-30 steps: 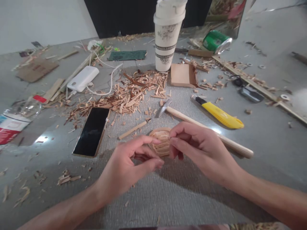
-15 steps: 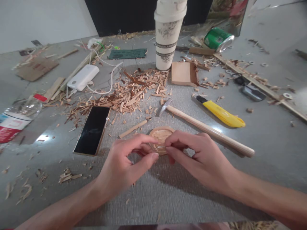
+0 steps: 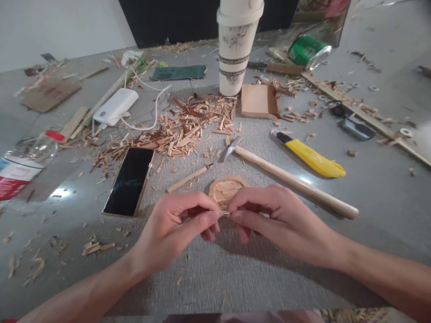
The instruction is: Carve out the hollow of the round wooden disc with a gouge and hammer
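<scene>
My left hand (image 3: 183, 222) and my right hand (image 3: 272, 215) meet fingertip to fingertip above the table. Between them, pinched by thumb and forefinger on each side, is a thin silvery wire-like piece (image 3: 224, 212); its ends are hidden by the fingers. Just beyond lies a small round wooden dish (image 3: 227, 188) with a carved hollow, its near edge covered by my hands. A slim wooden-handled carving tool (image 3: 188, 178) rests to its left. To its right is a hammer (image 3: 292, 177) with a pale wooden handle.
A black phone (image 3: 129, 181) lies left, near a power bank (image 3: 116, 106) with a white cable. Wood chips (image 3: 185, 130) are heaped behind. Farther out are a paper cup (image 3: 234, 58), a yellow utility knife (image 3: 311, 157), a green can (image 3: 308, 51) and a plastic bottle (image 3: 27, 168).
My left thumb and forefinger have closed on the thin silvery piece, now stretched between both hands. Both hands sit slightly nearer me, showing more of the wooden dish.
</scene>
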A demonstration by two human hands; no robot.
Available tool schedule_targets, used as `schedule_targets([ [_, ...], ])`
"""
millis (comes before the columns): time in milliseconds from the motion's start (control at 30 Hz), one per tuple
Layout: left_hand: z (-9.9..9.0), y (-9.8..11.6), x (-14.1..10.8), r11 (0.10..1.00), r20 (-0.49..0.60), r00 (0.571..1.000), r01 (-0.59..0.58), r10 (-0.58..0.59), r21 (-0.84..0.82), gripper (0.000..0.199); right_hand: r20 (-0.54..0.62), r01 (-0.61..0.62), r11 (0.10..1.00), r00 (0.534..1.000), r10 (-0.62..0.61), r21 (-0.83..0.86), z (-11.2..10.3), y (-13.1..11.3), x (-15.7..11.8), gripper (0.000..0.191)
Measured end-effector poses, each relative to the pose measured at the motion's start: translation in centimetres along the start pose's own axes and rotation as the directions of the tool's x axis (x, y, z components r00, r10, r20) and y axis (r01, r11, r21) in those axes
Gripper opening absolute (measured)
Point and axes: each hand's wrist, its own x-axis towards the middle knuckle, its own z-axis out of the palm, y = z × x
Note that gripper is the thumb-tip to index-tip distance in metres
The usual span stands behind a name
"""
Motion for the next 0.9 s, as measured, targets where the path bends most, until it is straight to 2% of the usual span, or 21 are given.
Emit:
schedule_targets([
  [133,-0.11,-0.08,-0.01,0.994,0.034,0.998,0.062,-0.06,-0.094,0.016,0.025,-0.045,0.994,0.999,0.042,0.101,0.12,0.2,-0.01,0.023],
  [267,-0.03,-0.18,0.01,0.996,0.0,1.0,0.031,-0.032,-0.089,0.016,0.007,-0.068,0.983,0.998,0.068,0.17,0.32,0.31,0.05,0.021],
  [333,0.07,-0.15,0.02,1.0,-0.044,0.999,-0.007,0.006,-0.022,0.017,-0.035,-0.062,0.993,0.997,0.066,0.104,0.39,0.3,0.07,0.022],
  [433,0.29,0.06,0.0,0.976,-0.091,0.989,-0.101,0.12,0.194,0.016,-0.099,-0.039,0.997,0.995,0.032,-0.07,0.41,0.26,-0.02,0.026],
  [500,0.43,0.22,-0.06,0.924,-0.083,0.975,-0.164,0.204,0.347,0.017,-0.104,-0.011,0.988,0.995,-0.006,-0.155,0.4,0.22,-0.17,0.026],
  [567,0.5,0.28,-0.14,0.891,-0.065,0.971,-0.184,0.231,0.415,0.018,-0.091,0.015,0.981,0.995,-0.033,-0.194,0.42,0.16,-0.34,0.025],
  [667,0.37,0.15,-0.27,0.938,-0.059,0.989,-0.108,0.135,0.329,0.017,-0.082,0.041,0.976,0.995,-0.06,-0.215,0.43,0.01,-0.46,0.025],
  [733,0.16,0.0,-0.26,0.985,-0.032,0.999,-0.002,0.008,0.175,0.016,-0.079,0.056,0.974,0.994,-0.075,-0.221,0.39,-0.1,-0.41,0.025],
  [800,-0.05,-0.07,-0.16,0.995,0.019,0.995,0.096,-0.097,0.031,0.017,-0.077,0.079,0.973,0.992,-0.098,-0.218,0.31,-0.16,-0.27,0.024],
  [900,-0.22,0.03,0.0,0.994,0.038,0.993,0.114,-0.114,-0.001,0.018,-0.078,0.117,0.97,0.988,-0.136,-0.215,0.22,-0.04,-0.1,0.024],
])
